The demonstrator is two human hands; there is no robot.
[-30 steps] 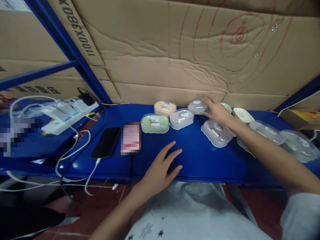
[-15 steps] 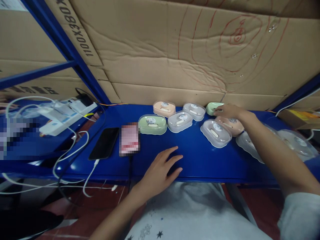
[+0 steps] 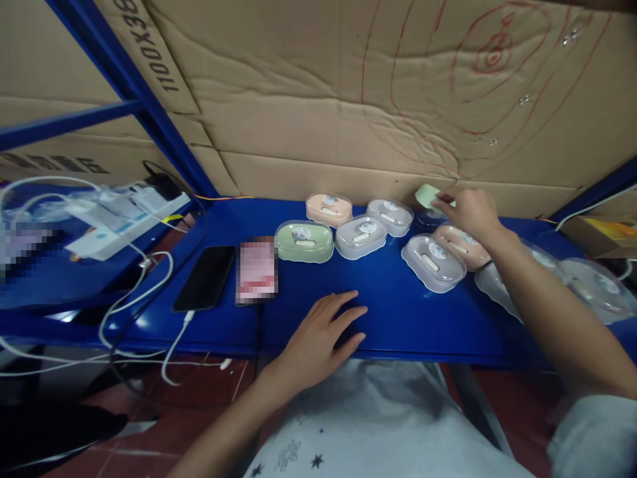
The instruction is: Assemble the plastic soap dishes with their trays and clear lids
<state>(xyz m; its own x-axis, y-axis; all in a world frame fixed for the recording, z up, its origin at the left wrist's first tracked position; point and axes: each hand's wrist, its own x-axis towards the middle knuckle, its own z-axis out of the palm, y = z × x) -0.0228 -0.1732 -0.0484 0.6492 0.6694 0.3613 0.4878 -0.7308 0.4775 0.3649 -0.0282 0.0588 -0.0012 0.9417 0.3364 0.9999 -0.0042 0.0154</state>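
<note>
My left hand [image 3: 321, 338] lies flat and open on the blue shelf [image 3: 393, 312], near its front edge. My right hand [image 3: 470, 211] is at the back of the shelf, closed on a small pale green soap box [image 3: 426, 195] that it holds tilted above the surface. Several lidded soap boxes stand in a cluster: a green one [image 3: 303, 241], a peach one [image 3: 328, 208], two clear ones [image 3: 361, 236] [image 3: 391, 215], another clear one [image 3: 434, 261] and a pink one [image 3: 460, 244] just under my right hand.
A black phone [image 3: 205, 279] on a white cable and a second phone [image 3: 257, 271] lie left of the boxes. A power strip [image 3: 119, 222] with tangled cables sits at far left. More clear lids [image 3: 592, 287] lie at right. Cardboard [image 3: 348, 99] backs the shelf.
My right hand moved from the clear box at the back to the pale green one and lifted it off the shelf. A pink box now stands near it. My left hand stayed put.
</note>
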